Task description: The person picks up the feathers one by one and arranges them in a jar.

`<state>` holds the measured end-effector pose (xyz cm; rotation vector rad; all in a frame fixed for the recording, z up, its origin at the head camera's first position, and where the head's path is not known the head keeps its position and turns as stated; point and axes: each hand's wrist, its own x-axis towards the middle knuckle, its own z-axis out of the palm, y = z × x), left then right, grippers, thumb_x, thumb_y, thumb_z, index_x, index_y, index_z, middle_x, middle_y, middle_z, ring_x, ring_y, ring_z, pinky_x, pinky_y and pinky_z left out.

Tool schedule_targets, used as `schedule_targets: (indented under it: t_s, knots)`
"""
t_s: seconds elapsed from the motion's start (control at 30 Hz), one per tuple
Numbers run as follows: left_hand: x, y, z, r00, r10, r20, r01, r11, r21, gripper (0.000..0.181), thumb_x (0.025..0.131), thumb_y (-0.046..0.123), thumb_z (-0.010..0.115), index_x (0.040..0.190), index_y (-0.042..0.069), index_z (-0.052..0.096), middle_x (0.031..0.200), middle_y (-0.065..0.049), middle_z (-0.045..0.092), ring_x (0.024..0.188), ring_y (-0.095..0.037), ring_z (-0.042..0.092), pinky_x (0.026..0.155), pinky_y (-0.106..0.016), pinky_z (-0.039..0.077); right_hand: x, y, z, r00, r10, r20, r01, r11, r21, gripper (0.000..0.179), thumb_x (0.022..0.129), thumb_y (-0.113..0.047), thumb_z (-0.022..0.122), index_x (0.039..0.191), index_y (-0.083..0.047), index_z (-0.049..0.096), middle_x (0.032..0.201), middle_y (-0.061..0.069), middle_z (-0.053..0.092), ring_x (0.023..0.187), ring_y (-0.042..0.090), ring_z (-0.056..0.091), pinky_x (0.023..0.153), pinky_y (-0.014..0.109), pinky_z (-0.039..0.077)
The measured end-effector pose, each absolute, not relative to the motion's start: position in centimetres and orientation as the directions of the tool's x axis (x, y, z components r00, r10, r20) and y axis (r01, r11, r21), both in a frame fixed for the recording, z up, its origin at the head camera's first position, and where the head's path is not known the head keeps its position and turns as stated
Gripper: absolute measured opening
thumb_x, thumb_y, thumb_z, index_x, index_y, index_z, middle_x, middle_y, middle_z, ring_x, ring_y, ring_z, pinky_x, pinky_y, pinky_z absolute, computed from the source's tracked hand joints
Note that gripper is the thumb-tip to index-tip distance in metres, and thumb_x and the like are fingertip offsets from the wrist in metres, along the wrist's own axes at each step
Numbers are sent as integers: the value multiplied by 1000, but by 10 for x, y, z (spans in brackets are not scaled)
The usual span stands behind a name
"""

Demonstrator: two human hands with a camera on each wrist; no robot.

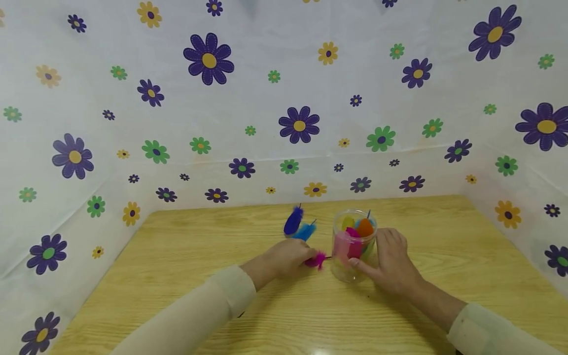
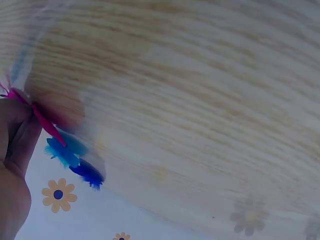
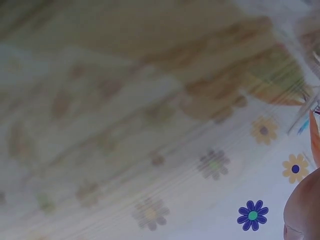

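Observation:
My left hand (image 1: 284, 257) pinches a magenta feather (image 1: 317, 260) low over the table, its dark quill pointing toward the jar. In the left wrist view the magenta feather (image 2: 47, 124) sticks out past the fingertips. My right hand (image 1: 395, 266) grips a clear, round, open-topped jar (image 1: 343, 274) from its right side, thumb on the front wall. Several feathers stand inside the jar, among them a pink feather (image 1: 352, 244), an orange feather (image 1: 365, 228) and a yellow feather (image 1: 348, 223). In the right wrist view only part of the right hand (image 3: 302, 205) shows.
Beyond the left hand, a dark blue feather (image 1: 293, 222) and a light blue feather (image 1: 305, 231) lie on the wooden table (image 1: 213, 231). A white flower-print cloth (image 1: 257, 103) rises behind the table and along both sides.

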<state>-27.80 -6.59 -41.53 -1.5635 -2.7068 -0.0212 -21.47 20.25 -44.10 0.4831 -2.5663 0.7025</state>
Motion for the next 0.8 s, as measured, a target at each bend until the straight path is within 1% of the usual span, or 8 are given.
schedule_targets:
  t_s: [0.03, 0.17, 0.27, 0.33, 0.4, 0.57, 0.7, 0.8]
  knots:
    - [-278, -65, -414, -501, 865, 24, 866, 501, 5, 2, 95, 9, 66, 94, 10, 68, 78, 0, 69, 67, -8, 55, 64, -19, 49, -215, 203, -441, -845, -210, 491, -431, 811, -394, 66, 84, -48, 73, 121, 0, 48, 120, 22, 58, 120, 39, 45, 108, 60, 28]
    - [-278, -62, -414, -509, 860, 41, 861, 509, -8, 14, 91, -1, 64, 99, 8, 71, 86, -2, 75, 75, -10, 68, 70, -20, 57, -214, 202, -441, -845, -208, 493, -429, 814, -391, 64, 85, -49, 73, 119, -1, 48, 118, 20, 58, 118, 38, 45, 106, 58, 28]
    - [-279, -61, -413, -512, 857, 56, 858, 513, -16, 21, 89, -5, 61, 100, 9, 73, 91, -2, 76, 81, -12, 72, 74, -22, 59, -213, 202, -441, -847, -206, 490, -426, 815, -394, 64, 85, -49, 74, 119, -1, 49, 118, 20, 58, 118, 37, 45, 106, 58, 29]
    - [-280, -62, -414, -510, 858, 59, 859, 511, -7, 17, 89, -1, 61, 98, 9, 72, 89, -1, 74, 78, -11, 69, 72, -21, 57, -212, 202, -440, -850, -204, 486, -422, 816, -395, 64, 85, -49, 73, 119, 0, 49, 118, 20, 58, 119, 38, 44, 106, 58, 28]
    - [-278, -62, -413, -525, 850, 54, 851, 526, -4, 12, 92, 10, 63, 100, 9, 72, 91, 0, 72, 80, -10, 65, 72, -20, 55, -212, 202, -440, -853, -203, 480, -418, 816, -399, 65, 85, -49, 73, 119, 0, 49, 119, 21, 58, 120, 38, 44, 107, 59, 28]
    - [-268, -56, -416, -557, 829, 36, 828, 559, -53, 32, 94, 40, 65, 103, 10, 71, 94, -1, 66, 82, -11, 57, 73, -21, 51, -211, 201, -440, -847, -205, 491, -426, 813, -396, 64, 85, -49, 73, 118, 0, 49, 117, 20, 59, 119, 37, 44, 104, 58, 30]
    - [-260, -45, -421, -597, 800, 62, 792, 600, -112, 27, 96, 38, 64, 93, 12, 72, 87, 0, 64, 77, -12, 58, 72, -24, 52, -212, 200, -440, -840, -208, 502, -433, 814, -388, 62, 85, -49, 73, 116, -1, 49, 114, 18, 59, 116, 36, 44, 102, 55, 30]
    - [-256, -37, -425, -628, 775, 68, 760, 630, -160, 21, 98, 30, 62, 92, 14, 74, 88, 1, 67, 79, -14, 62, 75, -25, 55, -211, 200, -440, -841, -207, 500, -429, 818, -384, 63, 85, -50, 73, 116, -1, 49, 114, 18, 59, 116, 36, 44, 102, 56, 31]
